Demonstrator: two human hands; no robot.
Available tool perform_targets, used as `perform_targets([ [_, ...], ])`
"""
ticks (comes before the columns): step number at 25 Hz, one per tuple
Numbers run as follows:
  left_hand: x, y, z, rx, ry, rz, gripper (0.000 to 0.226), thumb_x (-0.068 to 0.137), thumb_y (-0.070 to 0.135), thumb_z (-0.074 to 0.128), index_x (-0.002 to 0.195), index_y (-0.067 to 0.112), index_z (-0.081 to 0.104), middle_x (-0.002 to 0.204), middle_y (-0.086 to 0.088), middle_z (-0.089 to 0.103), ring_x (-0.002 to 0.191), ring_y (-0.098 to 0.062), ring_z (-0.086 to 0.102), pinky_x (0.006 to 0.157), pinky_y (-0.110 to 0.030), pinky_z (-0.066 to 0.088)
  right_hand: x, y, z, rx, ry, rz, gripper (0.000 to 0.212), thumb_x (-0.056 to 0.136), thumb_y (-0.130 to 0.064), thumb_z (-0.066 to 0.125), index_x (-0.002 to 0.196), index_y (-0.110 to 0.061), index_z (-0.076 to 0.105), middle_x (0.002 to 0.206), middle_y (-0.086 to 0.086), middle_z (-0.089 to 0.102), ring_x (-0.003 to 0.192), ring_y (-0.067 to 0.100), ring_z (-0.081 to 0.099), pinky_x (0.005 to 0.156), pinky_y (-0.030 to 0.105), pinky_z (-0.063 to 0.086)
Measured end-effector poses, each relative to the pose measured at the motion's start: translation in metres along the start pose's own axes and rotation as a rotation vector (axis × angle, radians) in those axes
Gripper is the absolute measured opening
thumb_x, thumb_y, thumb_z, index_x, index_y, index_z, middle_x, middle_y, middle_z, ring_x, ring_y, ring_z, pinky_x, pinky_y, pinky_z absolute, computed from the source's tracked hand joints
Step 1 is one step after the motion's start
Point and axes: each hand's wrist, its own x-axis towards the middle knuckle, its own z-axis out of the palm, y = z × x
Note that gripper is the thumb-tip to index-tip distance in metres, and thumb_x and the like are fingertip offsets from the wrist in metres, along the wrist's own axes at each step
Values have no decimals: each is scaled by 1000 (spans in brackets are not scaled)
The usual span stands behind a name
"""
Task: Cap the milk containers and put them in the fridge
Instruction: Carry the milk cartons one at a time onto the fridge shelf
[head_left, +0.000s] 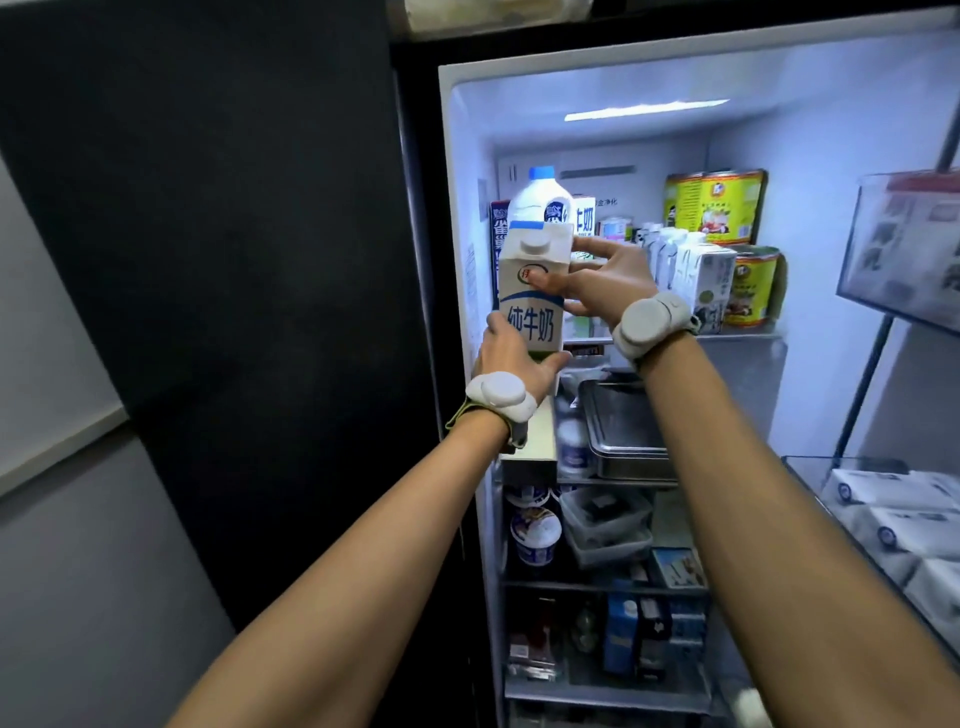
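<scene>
We judge the milk carton (531, 306) weighty if full, its smooth card walls easily dented: grip base and side. Cream with blue lettering, white cap (535, 242) on, it is held upright at the left of the top shelf (737, 339), before a blue-capped jug (540, 200). Our left hand (511, 364) curls round its base; our right hand (597, 283) clasps its upper side.

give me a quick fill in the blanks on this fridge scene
The milk carton is held by ____ hands.
The left hand grips its ____ end, the right hand its upper part.
The jug behind it has a ____ cap.
Missing: both; bottom; blue.
</scene>
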Motion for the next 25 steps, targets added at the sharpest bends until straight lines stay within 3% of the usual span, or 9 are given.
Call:
perform_targets([
  [8, 51, 4, 20, -16, 77, -9, 66, 75, 36, 80, 117, 4, 40, 120, -17, 61, 109, -39, 60, 88, -44, 53, 58, 5, -4, -5, -10, -4, 49, 58, -18, 97, 100, -28, 72, 89, 1, 83, 94, 17, 79, 87, 44, 63],
  [13, 73, -3, 28, -13, 77, -31, 65, 76, 41, 77, 114, 4, 40, 117, -18, 62, 105, -40, 61, 81, -39, 52, 86, 8, 3, 30, -56, 35, 56, 62, -18, 97, 111, -24, 71, 91, 0, 83, 90, 10, 79, 76, 31, 65],
  [16, 84, -2, 31, 51, 89, -37, 68, 76, 46, 76, 115, 3, 41, 116, -20, 62, 105, -41, 61, 76, -38, 46, 98, 10, 8, 18, -56, 35, 45, 68, -21, 94, 106, -22, 70, 84, -5, 82, 82, 6, 79, 68, 24, 63],
  [20, 96, 0, 34, 110, 95, -83, 71, 75, 48, 78, 120, 4, 42, 120, -18, 63, 108, -39, 62, 79, -38, 48, 107, 31, 9, -13, -17, -10, 60, 77, -12, 87, 130, -8, 60, 105, 4, 79, 95, 15, 76, 86, 32, 62],
  [23, 105, -1, 37, 124, 77, -112, 71, 77, 47, 76, 122, 5, 41, 123, -16, 62, 109, -39, 63, 75, -37, 44, 112, 51, 9, -40, -7, -20, 62, 79, -8, 83, 136, -7, 59, 119, 7, 75, 100, 14, 74, 89, 31, 62],
  [25, 109, -2, 38, 125, 62, -122, 71, 78, 47, 76, 123, 4, 41, 125, -16, 61, 111, -39, 62, 80, -39, 48, 115, 59, 9, -49, 9, -18, 63, 78, -9, 83, 136, -9, 61, 127, 10, 72, 111, 19, 72, 96, 37, 60],
])
